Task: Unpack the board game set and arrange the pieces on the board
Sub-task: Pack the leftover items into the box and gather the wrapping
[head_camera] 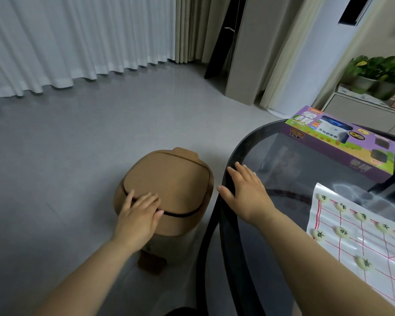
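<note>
While L hand [139, 216] presses rounded tan bin lid [176, 179], fingers loose — R hand [249, 192] lies flat on glossy round table [242, 142].

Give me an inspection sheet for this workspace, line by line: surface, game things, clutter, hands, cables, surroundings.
Surface: round dark glass table, black rim.
Job's things: paper board on the table's right with pale round pieces on it; purple game box at the far side.
Clutter: brown lidded bin on the floor beside the table.
Hands: left hand rests on the bin's lid; right hand flat on the table by its rim; both empty.
Cables: nothing seen.
Surroundings: grey floor, white curtains, potted plants on a shelf.
</note>
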`<state>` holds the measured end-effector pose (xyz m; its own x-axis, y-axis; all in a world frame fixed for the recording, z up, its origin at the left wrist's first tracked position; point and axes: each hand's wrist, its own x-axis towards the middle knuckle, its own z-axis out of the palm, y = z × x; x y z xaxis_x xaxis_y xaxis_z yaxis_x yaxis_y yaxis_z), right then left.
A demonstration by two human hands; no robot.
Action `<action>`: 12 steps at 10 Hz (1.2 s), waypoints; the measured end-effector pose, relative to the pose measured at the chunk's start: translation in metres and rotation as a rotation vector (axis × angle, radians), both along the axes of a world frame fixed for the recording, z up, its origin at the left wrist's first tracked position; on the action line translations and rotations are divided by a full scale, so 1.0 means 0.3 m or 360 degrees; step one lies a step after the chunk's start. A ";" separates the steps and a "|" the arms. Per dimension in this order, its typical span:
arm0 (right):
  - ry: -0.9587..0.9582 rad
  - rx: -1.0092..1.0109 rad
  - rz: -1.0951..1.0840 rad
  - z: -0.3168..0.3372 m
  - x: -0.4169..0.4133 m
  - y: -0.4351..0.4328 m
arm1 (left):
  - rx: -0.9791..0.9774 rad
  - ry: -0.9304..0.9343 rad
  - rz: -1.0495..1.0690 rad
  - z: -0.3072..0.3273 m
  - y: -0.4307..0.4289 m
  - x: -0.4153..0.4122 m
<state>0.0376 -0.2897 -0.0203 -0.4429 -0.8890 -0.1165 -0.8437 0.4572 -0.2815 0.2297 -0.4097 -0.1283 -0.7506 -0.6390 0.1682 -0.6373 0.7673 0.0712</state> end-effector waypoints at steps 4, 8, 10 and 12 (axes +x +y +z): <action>-0.0058 -0.0064 -0.0006 0.000 -0.002 0.004 | 0.0163 -0.0207 0.0184 0.009 0.049 -0.005; 0.0011 -0.0362 -0.0184 0.183 -0.001 0.413 | 0.0520 0.0832 -0.0278 0.396 0.423 -0.175; 0.0039 -0.0544 -0.0528 0.236 -0.037 0.838 | 0.0708 0.0615 -0.0506 0.409 0.668 -0.279; -0.0027 -0.0655 -0.1123 0.191 -0.103 1.273 | 0.0740 0.0592 -0.0314 0.366 0.731 -0.287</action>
